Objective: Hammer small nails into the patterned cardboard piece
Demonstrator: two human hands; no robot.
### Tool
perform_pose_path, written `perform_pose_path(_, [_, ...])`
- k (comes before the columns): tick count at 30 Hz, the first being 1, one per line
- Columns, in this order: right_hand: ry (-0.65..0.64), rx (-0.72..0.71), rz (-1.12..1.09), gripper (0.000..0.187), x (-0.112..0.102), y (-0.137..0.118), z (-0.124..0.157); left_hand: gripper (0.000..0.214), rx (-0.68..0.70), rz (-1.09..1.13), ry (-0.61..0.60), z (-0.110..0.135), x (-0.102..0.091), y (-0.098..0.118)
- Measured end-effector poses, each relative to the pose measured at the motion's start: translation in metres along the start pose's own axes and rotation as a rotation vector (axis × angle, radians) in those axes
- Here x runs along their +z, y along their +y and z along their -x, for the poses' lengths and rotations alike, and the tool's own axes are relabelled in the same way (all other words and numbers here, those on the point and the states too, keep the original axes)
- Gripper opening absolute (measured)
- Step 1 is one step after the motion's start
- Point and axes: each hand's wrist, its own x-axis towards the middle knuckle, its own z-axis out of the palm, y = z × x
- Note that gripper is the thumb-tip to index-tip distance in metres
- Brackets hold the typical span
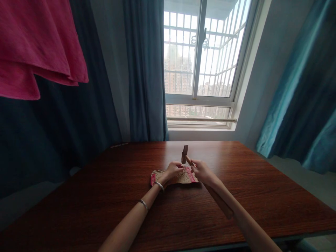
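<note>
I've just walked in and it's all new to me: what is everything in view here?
Hammer: one, brown, in the right hand
Dotted piece: one, beige and pink, on the table under the hands
Thin upright bits: several, dark, on the dotted piece between the hands; too small to count
Table: one, reddish brown, below the window
Cloth: one, pink, upper left
Curtains: several, blue, both sides of the window
Window: one, pale frame, far wall
Bars: many, pale, outside
Buildings: several, brownish, outside
Bracelets: two, silvery, left wrist and forearm
Left hand: one, at the dotted piece
Right hand: one, gripping the hammer
</note>
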Motion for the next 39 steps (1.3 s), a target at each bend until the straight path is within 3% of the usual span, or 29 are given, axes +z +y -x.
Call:
perform_pose_path(10, [0.01,0.022,0.014,0.028,-0.002,0.001,0.001,0.022,0.017,0.003,-0.002,0.001,0.0,-0.001])
perform_pose_path(20, [0.064,-0.032,0.015,0.031,0.001,-0.001,0.002,0.023,-0.023,-0.016,0.007,0.002,-0.001,0.004])
perform_pose_path(25, [0.019,-0.102,0.012,0.031,0.004,0.001,0.003,0.025,-0.015,0.007,-0.028,0.001,0.0,0.001])
perform_pose_path(34, [0.021,-0.06,-0.021,0.031,0.007,0.004,0.007,0.024,-0.015,-0.015,-0.025,0.002,0.0,-0.001])
perform_pose_path(39, [0.108,0.006,-0.107,0.036,0.0,0.015,0.015,0.025,0.029,0.03,-0.055,0.001,-0.002,0.002])
